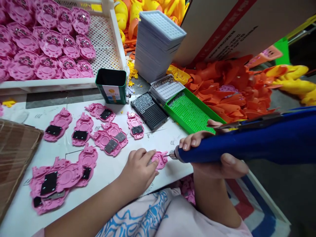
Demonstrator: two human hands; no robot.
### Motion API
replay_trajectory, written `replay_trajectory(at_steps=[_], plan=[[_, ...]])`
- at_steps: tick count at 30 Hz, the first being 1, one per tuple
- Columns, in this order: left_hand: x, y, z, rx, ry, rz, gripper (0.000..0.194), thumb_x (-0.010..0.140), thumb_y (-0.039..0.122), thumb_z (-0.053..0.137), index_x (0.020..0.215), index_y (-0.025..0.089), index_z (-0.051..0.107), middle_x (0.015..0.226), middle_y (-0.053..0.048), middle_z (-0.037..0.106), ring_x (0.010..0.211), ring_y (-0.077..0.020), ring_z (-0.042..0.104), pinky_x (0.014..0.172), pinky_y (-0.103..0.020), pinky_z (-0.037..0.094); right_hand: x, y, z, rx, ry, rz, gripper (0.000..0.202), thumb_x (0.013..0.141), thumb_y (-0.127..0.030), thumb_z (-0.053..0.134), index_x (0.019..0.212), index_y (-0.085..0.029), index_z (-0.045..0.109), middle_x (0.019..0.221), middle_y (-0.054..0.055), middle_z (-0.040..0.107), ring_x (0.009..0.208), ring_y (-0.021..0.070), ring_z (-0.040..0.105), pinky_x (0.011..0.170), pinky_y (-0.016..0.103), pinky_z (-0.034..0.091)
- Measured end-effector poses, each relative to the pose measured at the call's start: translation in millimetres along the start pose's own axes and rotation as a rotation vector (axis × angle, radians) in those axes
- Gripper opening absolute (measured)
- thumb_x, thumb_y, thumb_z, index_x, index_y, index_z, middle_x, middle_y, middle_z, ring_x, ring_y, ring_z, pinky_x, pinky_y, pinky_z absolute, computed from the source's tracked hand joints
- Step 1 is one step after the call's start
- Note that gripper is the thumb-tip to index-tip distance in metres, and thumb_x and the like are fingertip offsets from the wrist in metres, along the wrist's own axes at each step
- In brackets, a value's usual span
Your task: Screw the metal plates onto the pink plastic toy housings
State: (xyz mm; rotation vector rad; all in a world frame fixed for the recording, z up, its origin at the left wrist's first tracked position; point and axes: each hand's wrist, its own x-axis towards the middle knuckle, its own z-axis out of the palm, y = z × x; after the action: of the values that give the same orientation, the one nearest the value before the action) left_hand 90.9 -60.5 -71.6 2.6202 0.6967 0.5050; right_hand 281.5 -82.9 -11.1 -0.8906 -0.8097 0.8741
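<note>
My right hand (212, 154) is wrapped round a blue electric screwdriver (234, 143), held nearly level. The thin bit of the tool reaches the edge of a pink plastic toy part (160, 159); whether it sits in a screw is too small to tell. My left hand (140, 169) is closed over that part's left side and holds it at the table's front edge. Similar pink parts with black covers lie to the left, among them a single one (135, 125), an overlapping pair (111, 140) and a pile (60, 179).
Behind my hands lie a black screw tray (158, 117) and a green screw tray (191, 112). A dark green tin (111, 87), a tall stack of white trays (154, 46) and a white crate (108, 39) of pink parts stand farther back. Orange pieces (237, 98) are heaped right; a cardboard box (18, 158) stands left.
</note>
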Motion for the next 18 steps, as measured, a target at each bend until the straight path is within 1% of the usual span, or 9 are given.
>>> replay_trajectory(at_steps=[4,8,11,14,18], plan=[[-1,0,1.2,-0.008,-0.016,-0.016,0.018,0.083,0.023,0.060,0.099,0.019,0.065,0.119,-0.011,0.062,0.095,-0.0257,0.049,0.079,-0.043,0.042,-1,1,1,-0.048,-0.007,-0.008,0.039,0.063,-0.043,0.067,0.099,-0.029,0.060,0.061,-0.001,0.061,0.051,0.0189,0.056,0.051,0.038,0.048],[-2,2,3.3,-0.001,0.005,-0.045,0.016,0.082,0.023,0.061,0.097,0.019,0.066,0.116,-0.013,0.061,0.096,-0.0272,0.049,0.079,-0.044,0.042,-7,1,6,-0.098,-0.021,-0.060,0.034,0.066,-0.043,0.065,0.096,-0.028,0.062,0.062,0.000,0.059,0.051,0.0179,0.055,0.050,0.036,0.047],[-1,3,3.4,0.000,0.018,-0.068,0.014,0.081,0.024,0.062,0.094,0.019,0.066,0.110,-0.013,0.061,0.095,-0.0280,0.049,0.077,-0.043,0.042,-13,0,12,-0.168,-0.091,-0.090,0.040,0.069,-0.042,0.067,0.106,-0.028,0.060,0.067,0.000,0.060,0.055,0.0188,0.057,0.055,0.038,0.049],[1,4,2.8,-0.019,-0.011,-0.083,0.012,0.082,0.024,0.060,0.093,0.020,0.065,0.106,-0.012,0.061,0.091,-0.0266,0.050,0.074,-0.041,0.042,-14,0,16,-0.236,-0.162,-0.088,0.041,0.071,-0.040,0.066,0.110,-0.028,0.058,0.071,0.000,0.060,0.059,0.0186,0.058,0.059,0.038,0.050],[1,3,3.3,-0.063,-0.027,-0.088,0.011,0.082,0.022,0.060,0.092,0.019,0.065,0.104,-0.013,0.059,0.091,-0.0259,0.050,0.073,-0.040,0.043,-11,3,15,-0.257,-0.186,-0.067,0.040,0.072,-0.044,0.066,0.107,-0.029,0.057,0.068,-0.001,0.057,0.054,0.0170,0.056,0.055,0.035,0.049]])
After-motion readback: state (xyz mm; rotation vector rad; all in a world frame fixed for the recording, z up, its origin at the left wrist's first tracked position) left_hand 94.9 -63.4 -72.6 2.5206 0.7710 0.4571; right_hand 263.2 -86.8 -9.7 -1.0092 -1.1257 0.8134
